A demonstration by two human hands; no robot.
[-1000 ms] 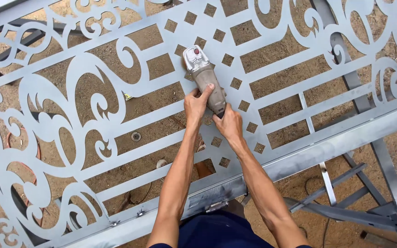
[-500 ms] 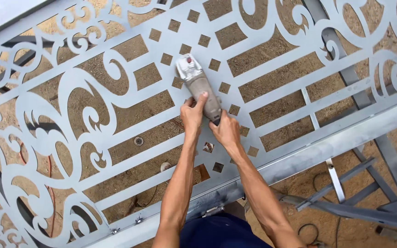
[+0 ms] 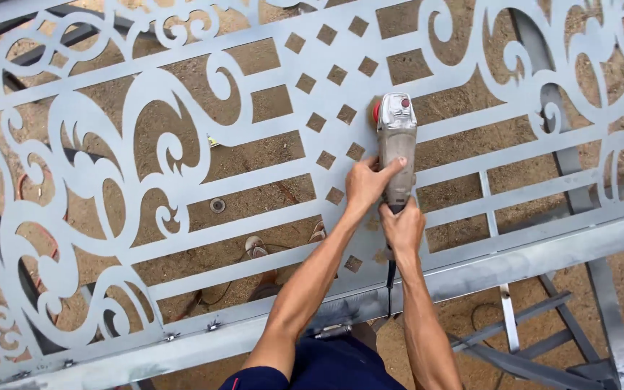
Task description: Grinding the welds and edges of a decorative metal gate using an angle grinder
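Note:
A grey angle grinder [image 3: 396, 144] with a red disc guard lies on a cut-out grey metal gate panel [image 3: 182, 155], its head beside the small diamond-shaped holes. My left hand [image 3: 367, 182] grips the grinder's body from the left, a finger stretched over its top. Just below it, my right hand [image 3: 401, 230] is wrapped around the grinder's rear handle, where a black cord [image 3: 390, 285] hangs down. Both forearms reach up from the bottom of the view.
The panel rests on a grey steel frame rail [image 3: 529, 263] over sandy ground [image 3: 247, 195]. Welded steel bars [image 3: 536, 347] lie at the lower right. A foot in a sandal [image 3: 256, 247] shows through a gap.
The grinder and both hands have slid rightward along the panel, away from the scroll pattern toward the straight slats. The view has also shifted.

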